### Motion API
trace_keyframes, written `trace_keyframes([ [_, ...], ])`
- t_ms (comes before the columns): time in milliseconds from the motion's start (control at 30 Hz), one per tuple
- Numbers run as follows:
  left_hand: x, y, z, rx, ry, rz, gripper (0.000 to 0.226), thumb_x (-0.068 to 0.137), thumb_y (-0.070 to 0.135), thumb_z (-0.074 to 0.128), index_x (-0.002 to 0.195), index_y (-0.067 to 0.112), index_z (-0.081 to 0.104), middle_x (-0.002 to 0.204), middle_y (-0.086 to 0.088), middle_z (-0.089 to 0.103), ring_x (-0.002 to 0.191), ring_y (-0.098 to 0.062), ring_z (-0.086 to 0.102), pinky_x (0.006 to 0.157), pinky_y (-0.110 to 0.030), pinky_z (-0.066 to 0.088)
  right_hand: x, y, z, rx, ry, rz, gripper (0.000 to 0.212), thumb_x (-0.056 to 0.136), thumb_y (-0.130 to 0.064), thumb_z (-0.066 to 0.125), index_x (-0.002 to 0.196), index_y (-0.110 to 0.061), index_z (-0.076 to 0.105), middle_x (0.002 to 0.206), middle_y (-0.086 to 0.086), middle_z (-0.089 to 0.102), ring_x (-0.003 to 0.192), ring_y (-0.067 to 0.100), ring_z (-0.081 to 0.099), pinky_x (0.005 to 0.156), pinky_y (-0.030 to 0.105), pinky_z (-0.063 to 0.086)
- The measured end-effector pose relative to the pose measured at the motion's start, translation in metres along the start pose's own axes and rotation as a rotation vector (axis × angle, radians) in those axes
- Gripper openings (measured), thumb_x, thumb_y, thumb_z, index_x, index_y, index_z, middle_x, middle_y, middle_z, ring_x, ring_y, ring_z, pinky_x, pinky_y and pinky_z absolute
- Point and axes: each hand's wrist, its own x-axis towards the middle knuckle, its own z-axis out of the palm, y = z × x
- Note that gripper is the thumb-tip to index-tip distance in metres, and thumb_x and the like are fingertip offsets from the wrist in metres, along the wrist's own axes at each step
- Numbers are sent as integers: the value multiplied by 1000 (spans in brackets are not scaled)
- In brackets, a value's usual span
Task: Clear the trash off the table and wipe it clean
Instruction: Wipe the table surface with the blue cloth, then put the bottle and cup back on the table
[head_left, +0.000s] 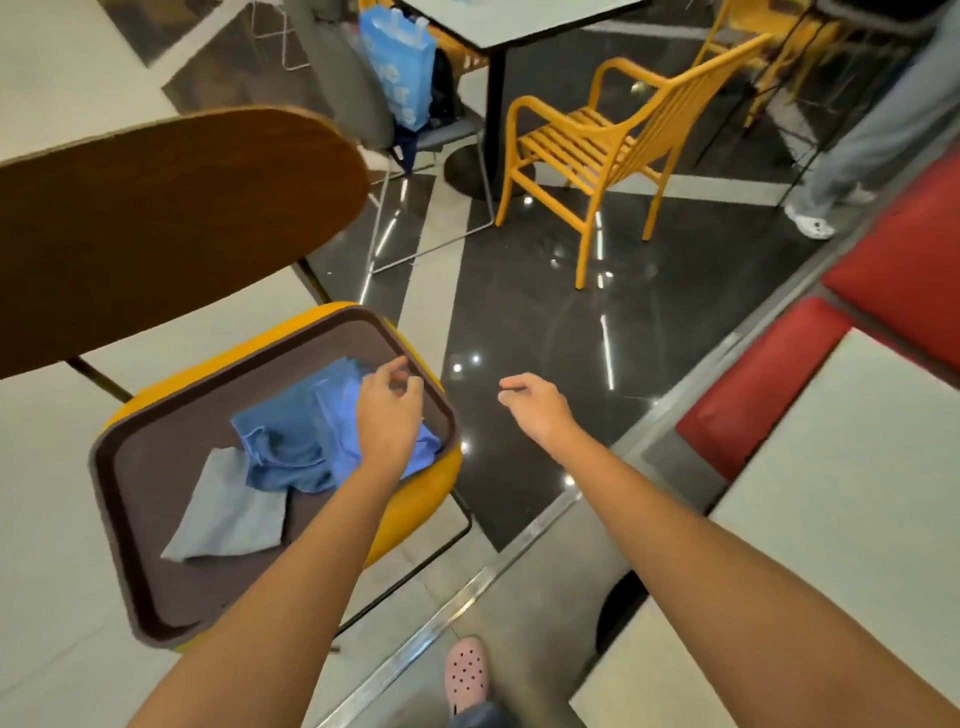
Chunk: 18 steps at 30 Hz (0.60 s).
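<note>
**Blue cloth under the left hand**

The blue cloth (291, 447) lies crumpled in a brown tray (130, 467) on a yellow chair seat (415, 499), beside a flat grey cloth (228, 509). The left hand (389, 410) reaches over the blue cloth's right part and hides it. Its fingers are loosely curled, and I cannot tell whether they pinch the fabric. The right hand (530, 405), loosely curled and holding nothing, hangs over the dark floor (519, 312).

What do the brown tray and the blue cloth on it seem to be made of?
Brown tray: probably moulded plastic with a matte finish; it has a raised rim and rounded corners.
Blue cloth: soft fabric, perhaps microfibre; it lies crumpled in folds.
</note>
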Motion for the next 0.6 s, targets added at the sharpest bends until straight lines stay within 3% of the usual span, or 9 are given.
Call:
trace_keyframes([
  [100,-40,32,31,0,-95,71,34,89,15,51,122,12,59,109,-8,60,99,-24,58,96,-35,43,-30,24,-52,50,114,-20,27,91,-18,52,116,-14,60,101,1,56,107,22,56,88,25,40],
  [200,-85,60,63,6,-211,127,32,88,17,54,119,14,61,104,-9,65,98,-26,61,90,-31,44,-69,54,-104,89,219,-48,27,89,-16,53,115,-12,61,90,-2,56,95,19,57,83,25,41],
  [300,-141,82,99,48,-356,223,33,90,21,53,122,16,58,107,-1,62,97,-16,57,86,-23,41,-121,99,-160,170,339,-65,25,88,-15,54,112,-11,62,92,1,59,90,19,56,86,32,45],
  [467,-257,109,170,118,-575,385,28,89,23,55,115,16,64,113,5,63,104,-12,59,93,-21,42,-227,198,-246,261,509,-13,20,90,-12,53,108,-15,62,91,3,59,75,15,56,58,14,42],
  [600,-357,125,228,158,-742,526,27,90,22,55,115,17,64,119,2,63,95,-7,56,78,-11,35,-313,274,-298,296,649,45,17,91,-14,54,106,-16,62,82,-4,56,83,18,57,65,19,42],
])
